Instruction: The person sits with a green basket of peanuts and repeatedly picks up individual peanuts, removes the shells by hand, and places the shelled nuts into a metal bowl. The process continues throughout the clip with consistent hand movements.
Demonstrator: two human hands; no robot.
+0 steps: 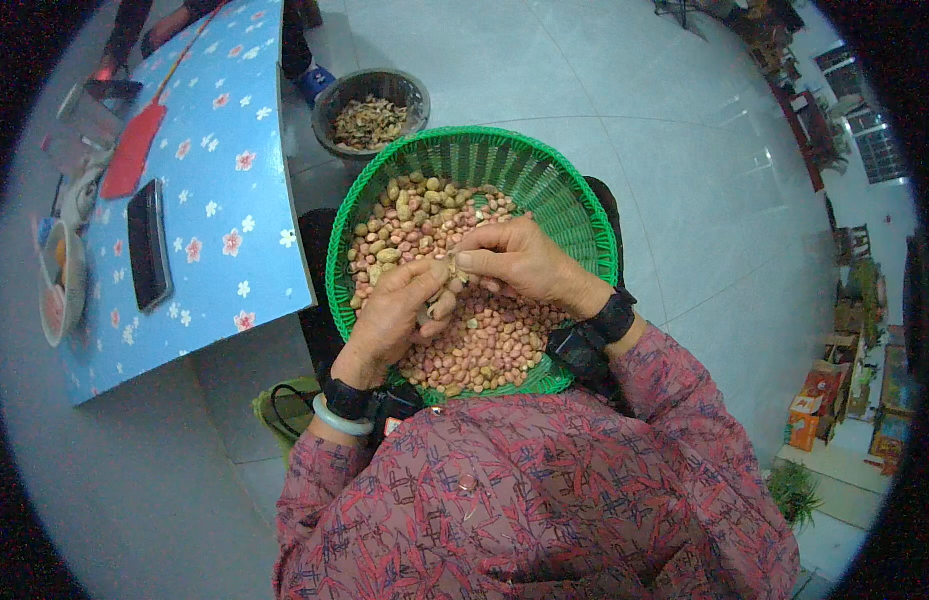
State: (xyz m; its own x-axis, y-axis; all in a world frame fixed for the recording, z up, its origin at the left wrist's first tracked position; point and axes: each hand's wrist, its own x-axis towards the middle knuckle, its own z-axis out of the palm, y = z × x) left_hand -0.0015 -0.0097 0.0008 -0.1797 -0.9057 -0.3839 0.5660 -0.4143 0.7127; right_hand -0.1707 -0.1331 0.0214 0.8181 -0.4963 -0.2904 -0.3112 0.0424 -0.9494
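A round green woven plastic basket rests before me, holding shelled peanut kernels with pink skins and, towards its far left, unshelled peanuts. Over the middle of the basket my two hands meet. My left hand has its thumb and fingers closed on a peanut shell, and more peanuts seem to lie in its curled fingers. My right hand pinches the same shell from the other side, its thumb and forefinger near the left thumb. Whether the shell holds a kernel cannot be told.
Beyond the basket, a dark bowl holds empty shells. At left stands a table with a blue flowered cover, bearing a phone, a red fly swatter and a bowl. Another person's foot is beside the dark bowl.
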